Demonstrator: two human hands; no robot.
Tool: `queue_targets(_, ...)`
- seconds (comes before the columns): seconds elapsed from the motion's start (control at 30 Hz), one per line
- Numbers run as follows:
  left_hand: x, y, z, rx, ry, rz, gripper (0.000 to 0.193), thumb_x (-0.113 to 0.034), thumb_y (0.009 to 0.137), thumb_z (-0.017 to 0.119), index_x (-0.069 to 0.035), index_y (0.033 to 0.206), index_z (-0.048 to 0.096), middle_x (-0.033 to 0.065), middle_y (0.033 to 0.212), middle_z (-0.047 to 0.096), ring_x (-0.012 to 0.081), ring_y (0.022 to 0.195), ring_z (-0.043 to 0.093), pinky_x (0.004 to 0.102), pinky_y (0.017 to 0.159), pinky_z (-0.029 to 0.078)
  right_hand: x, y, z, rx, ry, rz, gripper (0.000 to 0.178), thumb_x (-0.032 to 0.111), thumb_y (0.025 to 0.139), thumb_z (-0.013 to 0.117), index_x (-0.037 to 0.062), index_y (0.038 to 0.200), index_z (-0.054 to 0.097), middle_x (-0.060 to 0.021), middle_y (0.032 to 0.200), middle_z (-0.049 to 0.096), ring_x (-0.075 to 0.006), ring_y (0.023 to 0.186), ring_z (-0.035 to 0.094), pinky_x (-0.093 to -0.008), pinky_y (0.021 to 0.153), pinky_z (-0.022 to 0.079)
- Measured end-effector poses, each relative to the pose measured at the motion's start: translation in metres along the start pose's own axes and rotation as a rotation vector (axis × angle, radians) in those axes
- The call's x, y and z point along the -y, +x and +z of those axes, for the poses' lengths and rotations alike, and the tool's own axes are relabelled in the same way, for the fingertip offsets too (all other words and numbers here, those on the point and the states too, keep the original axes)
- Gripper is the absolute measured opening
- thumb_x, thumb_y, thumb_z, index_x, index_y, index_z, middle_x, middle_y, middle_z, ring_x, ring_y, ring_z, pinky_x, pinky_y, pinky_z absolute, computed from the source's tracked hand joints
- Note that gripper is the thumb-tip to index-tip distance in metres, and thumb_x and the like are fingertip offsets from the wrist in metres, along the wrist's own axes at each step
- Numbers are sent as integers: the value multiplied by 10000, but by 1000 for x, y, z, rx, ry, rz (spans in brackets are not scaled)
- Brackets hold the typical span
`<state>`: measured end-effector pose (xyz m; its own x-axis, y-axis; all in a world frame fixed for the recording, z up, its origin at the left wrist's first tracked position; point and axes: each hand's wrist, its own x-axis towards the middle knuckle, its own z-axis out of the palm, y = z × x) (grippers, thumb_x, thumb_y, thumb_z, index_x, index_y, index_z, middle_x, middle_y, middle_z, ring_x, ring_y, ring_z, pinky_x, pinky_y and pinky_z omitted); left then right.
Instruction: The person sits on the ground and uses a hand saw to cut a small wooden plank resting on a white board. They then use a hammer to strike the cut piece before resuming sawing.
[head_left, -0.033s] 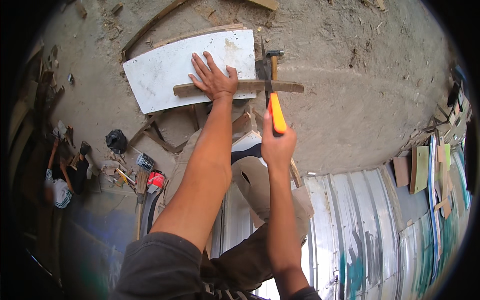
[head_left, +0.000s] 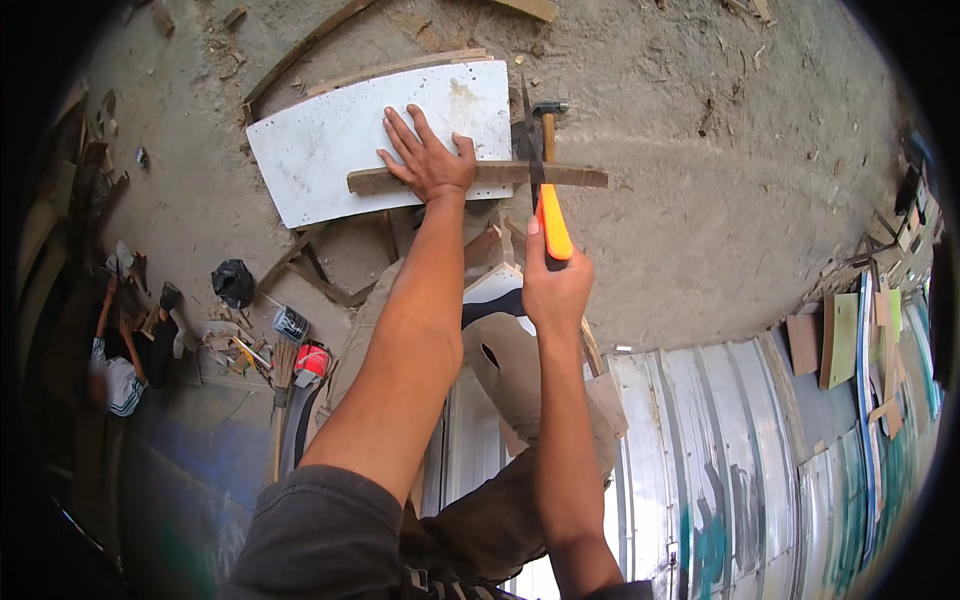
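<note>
My left hand (head_left: 428,160) lies flat with fingers spread on a narrow wooden strip (head_left: 575,177), pressing it down. The strip rests across the lower edge of a white board (head_left: 330,140) on the dirt ground. My right hand (head_left: 555,290) is shut on the orange handle of a cutting tool (head_left: 552,225). Its thin dark blade, seen edge-on, crosses the strip just right of my left hand. A hammer (head_left: 548,118) with a wooden handle lies on the ground right behind the blade.
Loose wood pieces (head_left: 310,270) lie under and around the board. To the left are a black bag (head_left: 232,282), a tin can (head_left: 290,323), a red container (head_left: 312,360) and another person (head_left: 120,375). Corrugated metal sheets (head_left: 720,450) and stacked boards (head_left: 840,340) fill the right.
</note>
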<state>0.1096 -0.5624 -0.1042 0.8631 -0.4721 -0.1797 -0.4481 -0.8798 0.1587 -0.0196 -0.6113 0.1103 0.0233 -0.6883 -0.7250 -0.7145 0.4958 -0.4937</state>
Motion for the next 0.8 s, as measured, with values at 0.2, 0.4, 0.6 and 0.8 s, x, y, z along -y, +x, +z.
queue_targets(0.2, 3, -10, -7, 8, 3, -42, 847, -353, 757, 590, -63, 1502, 310, 215, 1616, 160, 346, 1503, 159, 608, 1163, 79, 3, -137, -52, -90, -26, -47, 300, 196, 937, 668, -37, 753, 623, -120, 609, 588, -154, 572, 576, -345, 557, 445)
queue_targets(0.4, 0, 4, 3, -16, -33, 27, 850, -357, 753, 589, -63, 1501, 312, 218, 1617, 152, 353, 1502, 157, 608, 1166, 63, 5, 20, 5, -6, 30, -30, 277, 207, 957, 642, -36, 825, 649, -79, 600, 574, -137, 548, 471, -324, 540, 410)
queue_targets(0.6, 5, -6, -3, 2, 0, 6, 860, -370, 751, 585, -58, 1502, 304, 215, 1614, 160, 357, 1502, 151, 608, 1167, 68, -12, -141, -46, -58, -55, -48, 197, 126, 938, 655, -38, 830, 647, -55, 631, 574, -126, 574, 499, -319, 550, 421)
queue_targets(0.8, 3, -6, 0, -15, 7, 37, 855, -373, 746, 587, -55, 1493, 320, 205, 1609, 181, 344, 1501, 160, 600, 1169, 76, -25, -4, 9, -33, 51, -34, 256, 174, 933, 669, -44, 801, 654, -55, 587, 541, -109, 560, 484, -300, 545, 407)
